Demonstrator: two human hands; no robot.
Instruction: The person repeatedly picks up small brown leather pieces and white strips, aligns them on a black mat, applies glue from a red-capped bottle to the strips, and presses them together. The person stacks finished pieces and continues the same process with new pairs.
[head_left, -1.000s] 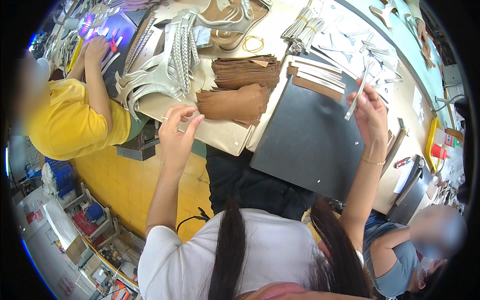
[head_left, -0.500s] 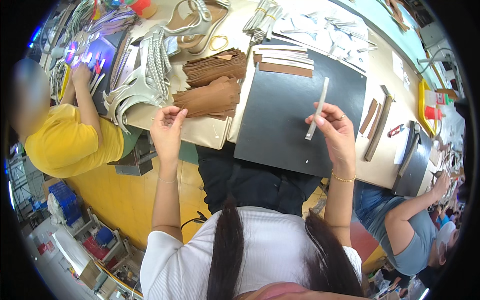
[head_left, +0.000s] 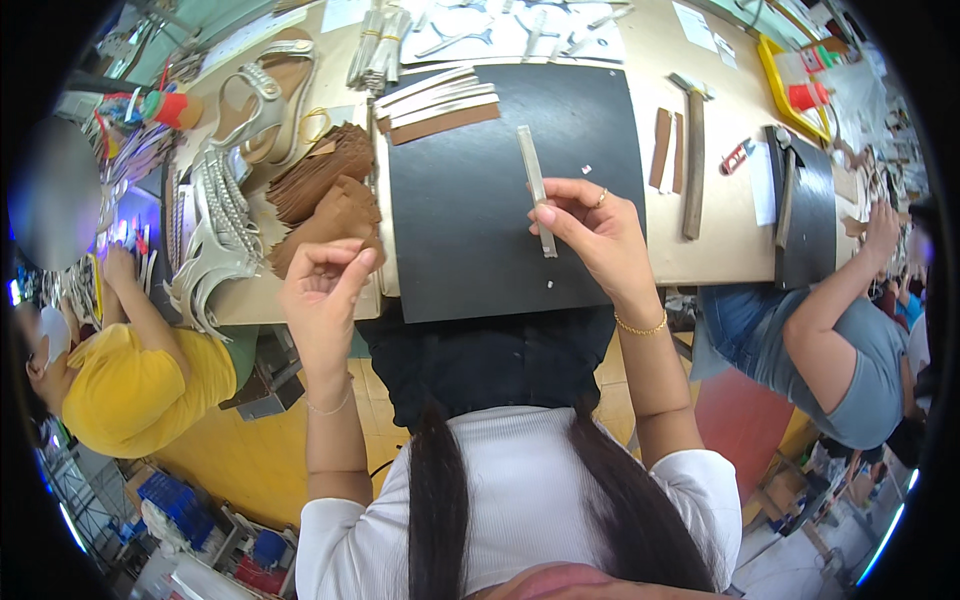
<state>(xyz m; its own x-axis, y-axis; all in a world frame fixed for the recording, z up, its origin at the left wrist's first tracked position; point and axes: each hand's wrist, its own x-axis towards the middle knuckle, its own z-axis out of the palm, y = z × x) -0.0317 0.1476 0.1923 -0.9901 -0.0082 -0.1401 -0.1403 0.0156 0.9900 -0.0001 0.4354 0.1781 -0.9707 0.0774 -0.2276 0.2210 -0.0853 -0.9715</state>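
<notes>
My right hand (head_left: 600, 240) pinches a narrow silver strap strip (head_left: 530, 160) between thumb and fingers, holding it nearly upright over a black work board (head_left: 450, 230). At the near edge of a fanned pile of brown strips (head_left: 335, 215) is my left hand (head_left: 322, 285). Its thumb and forefinger are closed on the end of a brown strip (head_left: 375, 247); the rest of that strip is hard to separate from the pile. Several silver-and-white strips lie beside a brown strip (head_left: 445, 122) at the board's far left corner.
Left of the brown pile are silver braided straps (head_left: 215, 205) and a sandal (head_left: 290, 90). A hammer (head_left: 693, 160), brown strips (head_left: 667, 150) and a red cutter (head_left: 737, 157) lie to the right. A yellow tray (head_left: 795, 90) stands farther off. Co-workers sit at both sides.
The view has turned, so the bench appears shifted left and straighter. My right hand still holds the silver strip; my left fingers are still pinched at the brown pile.
</notes>
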